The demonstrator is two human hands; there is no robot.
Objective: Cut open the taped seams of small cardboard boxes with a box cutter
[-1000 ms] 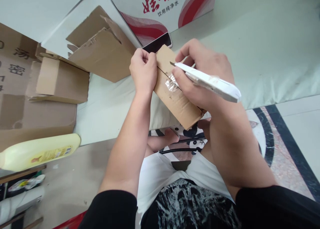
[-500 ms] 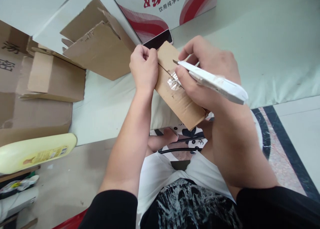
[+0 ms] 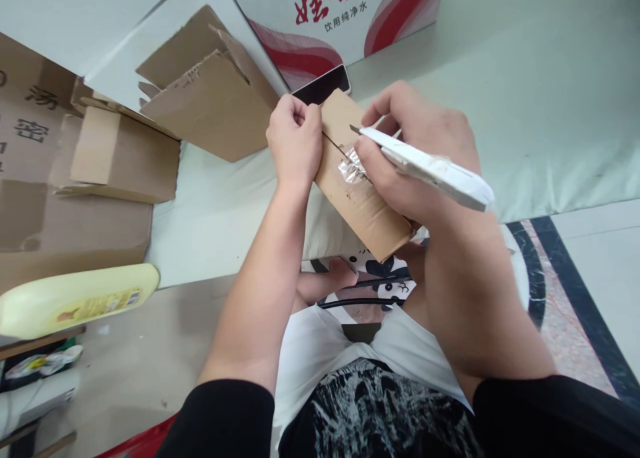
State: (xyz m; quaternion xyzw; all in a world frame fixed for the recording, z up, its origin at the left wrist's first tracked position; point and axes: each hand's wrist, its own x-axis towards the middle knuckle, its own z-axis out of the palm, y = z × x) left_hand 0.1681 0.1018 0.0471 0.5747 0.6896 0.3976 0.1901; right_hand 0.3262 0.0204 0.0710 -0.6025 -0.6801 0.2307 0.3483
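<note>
A small brown cardboard box (image 3: 357,205) is held tilted above my lap. My left hand (image 3: 294,141) is closed round its upper left end. My right hand (image 3: 415,158) is closed on a white utility knife (image 3: 430,168), whose blade tip rests on the box's top near a dark seam line. A patch of crinkled clear tape (image 3: 353,171) lies on the box just under the blade. My right fingers hide part of the box's right side.
Flattened and torn cardboard pieces (image 3: 200,98) lie at the left on a pale green surface (image 3: 525,91). A white and red printed carton (image 3: 340,18) stands at the back, a black phone (image 3: 323,85) beside it. A yellow bottle (image 3: 75,301) lies at lower left.
Hands, box and knife have stayed almost still; the view has only shifted slightly. The blade tip stays at the same spot on the seam.
</note>
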